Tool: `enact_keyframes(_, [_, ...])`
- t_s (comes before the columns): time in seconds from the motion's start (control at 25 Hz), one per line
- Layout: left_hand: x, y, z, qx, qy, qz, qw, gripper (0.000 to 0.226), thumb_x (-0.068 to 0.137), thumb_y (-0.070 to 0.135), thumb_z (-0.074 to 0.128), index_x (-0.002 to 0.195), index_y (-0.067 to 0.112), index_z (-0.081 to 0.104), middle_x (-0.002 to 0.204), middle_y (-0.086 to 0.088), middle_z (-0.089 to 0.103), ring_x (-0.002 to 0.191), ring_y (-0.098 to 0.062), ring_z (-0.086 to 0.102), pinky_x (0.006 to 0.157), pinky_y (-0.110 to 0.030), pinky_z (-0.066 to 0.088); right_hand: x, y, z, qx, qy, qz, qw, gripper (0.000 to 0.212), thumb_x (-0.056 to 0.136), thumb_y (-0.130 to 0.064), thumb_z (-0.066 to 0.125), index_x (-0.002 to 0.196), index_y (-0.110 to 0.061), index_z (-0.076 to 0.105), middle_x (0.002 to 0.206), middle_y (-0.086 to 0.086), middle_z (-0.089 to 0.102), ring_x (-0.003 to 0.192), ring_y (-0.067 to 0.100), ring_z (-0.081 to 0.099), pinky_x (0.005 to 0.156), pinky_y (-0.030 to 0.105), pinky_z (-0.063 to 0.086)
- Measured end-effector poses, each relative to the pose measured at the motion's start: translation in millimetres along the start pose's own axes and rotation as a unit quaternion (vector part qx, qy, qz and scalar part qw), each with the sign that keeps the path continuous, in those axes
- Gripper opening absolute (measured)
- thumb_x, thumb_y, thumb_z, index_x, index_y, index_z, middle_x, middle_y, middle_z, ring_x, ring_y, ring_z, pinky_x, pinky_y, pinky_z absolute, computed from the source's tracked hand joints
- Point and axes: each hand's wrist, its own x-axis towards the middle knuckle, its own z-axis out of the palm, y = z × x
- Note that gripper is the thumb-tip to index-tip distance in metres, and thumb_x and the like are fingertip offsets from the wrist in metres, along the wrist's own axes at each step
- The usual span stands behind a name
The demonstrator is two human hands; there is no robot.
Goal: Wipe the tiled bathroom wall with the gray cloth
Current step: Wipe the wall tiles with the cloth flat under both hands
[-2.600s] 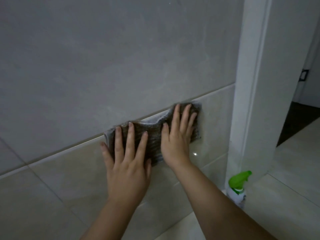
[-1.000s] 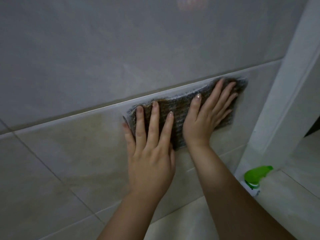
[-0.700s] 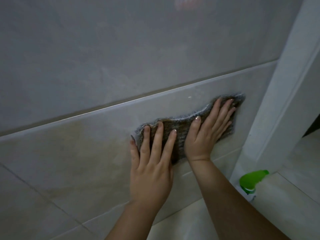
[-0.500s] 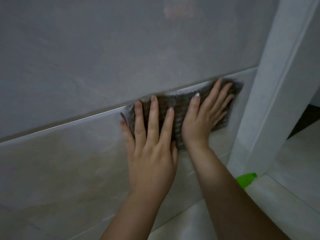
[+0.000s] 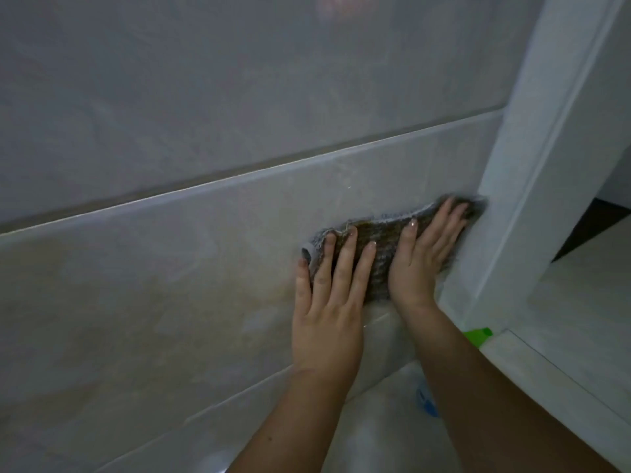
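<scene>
Mid-wipe on tiled wall (image 5: 170, 268). Gray cloth (image 5: 386, 247) spread flat, rt edge touching door frame (image 5: 532, 165). Left hand (image 5: 327, 322) + right hand (image 5: 423, 261) side by side on cloth, beside frame: fingers straight, pressing, not gripping. Next, prob.: slide away from frame, even pressure, no bunching.

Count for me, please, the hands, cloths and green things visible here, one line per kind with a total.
Hands: 2, left hand and right hand, fingers straight.
Cloths: 1, gray cloth, pressed to the tiled wall under both hands.
Green things: 1, green object, only partly in view.
Total: 4.
</scene>
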Motion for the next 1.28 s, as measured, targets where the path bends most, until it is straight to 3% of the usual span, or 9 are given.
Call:
enact_keyframes(0.24, [-12.4, -32.1, -18.2, 0.013, -0.011, 0.003, 1.0, 0.071, 0.095, 0.036, 0.053, 0.157, 0.021, 0.022, 0.164, -0.001, 0.009, 0.152, -0.021, -0.008, 0.123, -0.048, -0.003, -24.7, -35.0, 10.1, 0.006, 0.02, 0.045, 0.999, 0.072, 0.094, -0.049, 0.017, 0.153, -0.008, 0.011, 0.162, 0.016, 0.003, 0.149, 0.036, -0.001, 0.121, 0.047, 0.002])
enact_keyframes(0.48, [-34.4, -108.8, -64.7, 0.065, 0.032, -0.041, 0.997, 0.069, 0.096, 0.042, 0.056, 0.155, 0.026, 0.023, 0.163, 0.0, 0.01, 0.152, -0.022, -0.005, 0.122, -0.049, -0.004, -71.0, -114.7, 25.9, -0.01, 0.045, -0.038, 0.998, 0.067, 0.097, -0.042, 0.027, 0.151, -0.002, 0.022, 0.158, 0.023, 0.015, 0.147, 0.042, 0.01, 0.117, 0.052, 0.008])
enact_keyframes(0.76, [-75.8, -202.1, -122.0, 0.131, 0.062, -0.076, 0.987, 0.065, 0.099, 0.049, 0.051, 0.154, 0.027, 0.026, 0.162, -0.001, 0.01, 0.153, -0.026, 0.002, 0.121, -0.053, 0.0, -137.9, -210.6, 42.8, -0.003, 0.031, -0.134, 0.991, 0.065, 0.099, -0.043, 0.022, 0.149, -0.001, 0.027, 0.156, 0.027, 0.02, 0.144, 0.048, 0.011, 0.115, 0.063, 0.01])
enact_keyframes(1.04, [-109.3, -271.2, -162.2, 0.146, 0.073, -0.091, 0.982, 0.061, 0.101, 0.054, 0.039, 0.154, 0.028, 0.023, 0.163, 0.001, 0.01, 0.152, -0.027, 0.004, 0.12, -0.059, 0.002, -192.6, -265.2, 56.2, -0.008, 0.006, -0.185, 0.983, 0.064, 0.099, -0.043, 0.025, 0.149, -0.004, 0.025, 0.155, 0.028, 0.021, 0.143, 0.051, 0.012, 0.113, 0.068, 0.009])
enact_keyframes(1.28, [-135.4, -290.7, -167.0, 0.127, 0.093, -0.107, 0.982, 0.054, 0.099, 0.041, 0.047, 0.148, 0.022, 0.034, 0.16, -0.003, 0.019, 0.152, -0.028, 0.007, 0.119, -0.06, 0.002, -239.3, -270.8, 64.8, -0.023, -0.059, -0.313, 0.948, 0.057, 0.099, -0.045, 0.028, 0.149, -0.021, 0.017, 0.156, 0.016, 0.015, 0.144, 0.046, 0.008, 0.112, 0.069, 0.008])
